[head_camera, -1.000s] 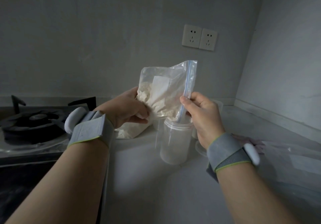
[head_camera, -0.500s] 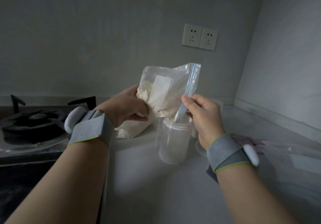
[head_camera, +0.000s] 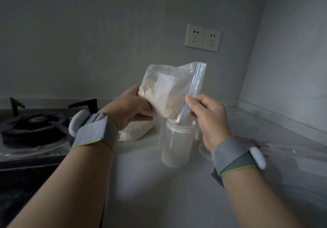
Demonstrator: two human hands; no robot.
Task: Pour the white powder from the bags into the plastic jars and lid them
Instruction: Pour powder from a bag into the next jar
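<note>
Head view: the zip bag [head_camera: 177, 89] is held tilted above the plastic jar [head_camera: 177, 144], its blue zip edge running from the upper right corner down to the jar's mouth, where the lowest corner of the bag dips just inside the rim. The white powder [head_camera: 164, 107] sits bunched in the lower part of the bag, against that corner. The left hand [head_camera: 131, 109] grips the bag's closed bottom end, fingers curled under it and thumb over it. The right hand [head_camera: 208, 119] pinches the zip edge between thumb and forefinger, its other fingers loosely curled just beside the jar's rim.

The jar stands upright on the pale countertop [head_camera: 159, 192], with white showing in its lower part. A second bag [head_camera: 136, 132] of powder lies just behind the left wrist, near the jar. A shallow round lid [head_camera: 203, 150] lies to the jar's right, partly hidden by the right wrist. A flat clear bag [head_camera: 297, 157] lies further right, near the right wall [head_camera: 292, 68]. The gas stove [head_camera: 33, 130] borders the countertop on the left, its edge passing under the left forearm. A broad stretch of countertop lies in front of the jar, between the two forearms. Wall sockets [head_camera: 202, 38] sit well above the bag
</note>
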